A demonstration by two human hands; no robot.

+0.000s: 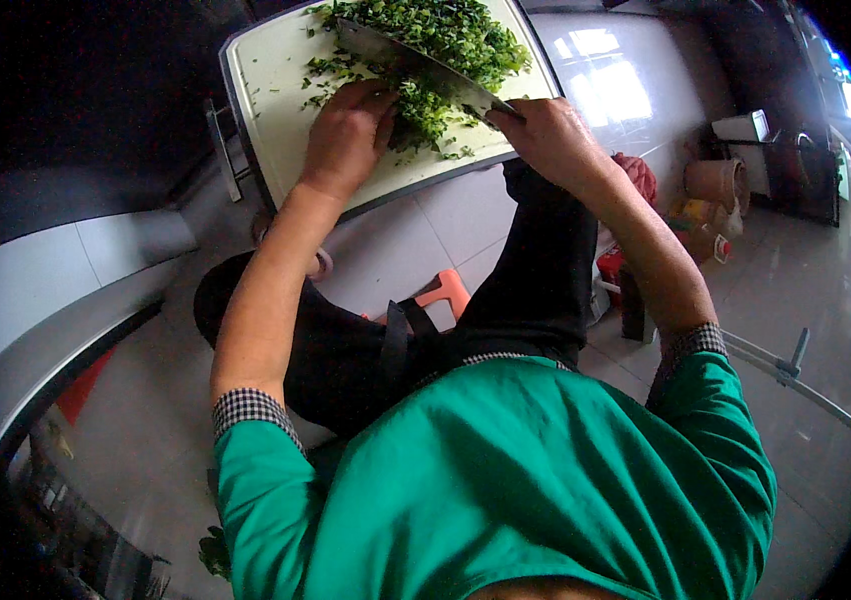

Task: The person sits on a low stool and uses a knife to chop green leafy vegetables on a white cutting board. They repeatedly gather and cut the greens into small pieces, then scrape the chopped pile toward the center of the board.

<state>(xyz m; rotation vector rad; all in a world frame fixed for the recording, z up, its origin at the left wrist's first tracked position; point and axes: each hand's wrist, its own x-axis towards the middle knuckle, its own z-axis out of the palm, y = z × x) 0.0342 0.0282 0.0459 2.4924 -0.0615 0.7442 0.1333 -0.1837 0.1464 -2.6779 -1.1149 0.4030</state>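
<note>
My right hand (549,135) grips the handle end of a broad kitchen knife (425,67). Its blade slants up and left across chopped leafy greens (455,37) on a pale cutting board (279,105) with a dark rim. My left hand (350,139) rests low on the board, fingers curled against the smaller heap of greens (425,112) on the near side of the blade. Those fingertips are partly hidden, so whether they pinch any leaves is unclear. Loose green bits lie scattered around both heaps.
Beneath the board, an orange plastic stool (451,292) stands on the tiled floor between my legs. To the right are a red cloth (634,178), a brown bucket (718,180), a capped plastic jug (707,244) and a metal rail (793,379). White cabinet panels (87,259) line the left.
</note>
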